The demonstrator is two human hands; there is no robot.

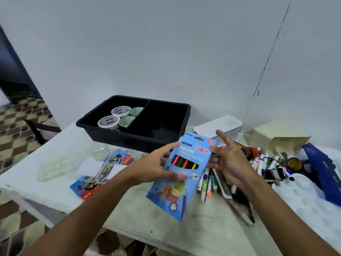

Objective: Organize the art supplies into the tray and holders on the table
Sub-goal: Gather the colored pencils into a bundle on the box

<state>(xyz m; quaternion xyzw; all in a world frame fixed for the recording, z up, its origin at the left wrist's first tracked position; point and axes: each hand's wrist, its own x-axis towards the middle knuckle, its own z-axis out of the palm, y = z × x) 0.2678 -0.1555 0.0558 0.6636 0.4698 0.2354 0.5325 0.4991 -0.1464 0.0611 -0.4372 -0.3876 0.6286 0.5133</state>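
Note:
A blue Ninso neon coloured-pencil box (186, 174) is held tilted above the white table (147, 218). My left hand (155, 167) grips its left side, thumb across the front. My right hand (228, 159) is at the box's upper right edge with fingers spread and the thumb touching it. The edge of a second blue Ninso box (190, 135) peeks out behind the first. The black two-compartment tray (187, 115) stands behind, with several Ninso paint tubs (108, 121) in its left compartment. A heap of markers and pens (265, 163) lies under and right of my right hand.
A red pack with a clear blister pack on it (96, 180) and clear plastic wrapping (55, 167) lie on the left. A white box (221, 126), a beige paper bag (276, 137) and a dark blue pouch (323, 172) sit on the right. The wall is right behind the tray.

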